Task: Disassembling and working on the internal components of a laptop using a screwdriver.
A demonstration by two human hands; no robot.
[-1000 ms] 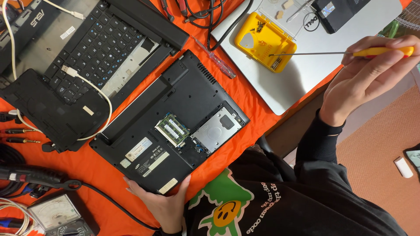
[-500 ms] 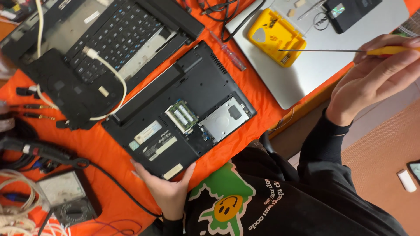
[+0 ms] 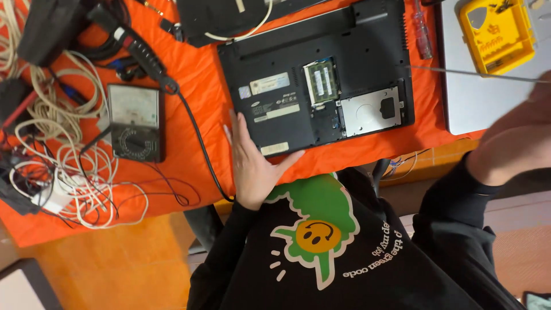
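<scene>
A black laptop (image 3: 350, 43) lies upside down on the orange table cover (image 3: 195, 80). Its bottom panel is off, showing a green memory module (image 3: 319, 80) and a silver drive bay (image 3: 373, 109). My left hand (image 3: 252, 163) rests flat against the laptop's near left corner, fingers spread on the casing. My right hand (image 3: 513, 140) is blurred at the right edge and grips a screwdriver whose long thin shaft (image 3: 470, 73) points left. The tip hovers just past the laptop's right edge.
A yellow parts case (image 3: 496, 34) sits on a closed silver laptop (image 3: 488, 106). A second screwdriver (image 3: 422, 34) lies between the two laptops. On the left are an analog multimeter (image 3: 135, 120), a black lead (image 3: 198, 138) and tangled white cables (image 3: 63, 166).
The view has swung, so the laptop now sits square to the table edge. My left hand stays on its near corner. My right hand with the screwdriver has come lower and closer.
</scene>
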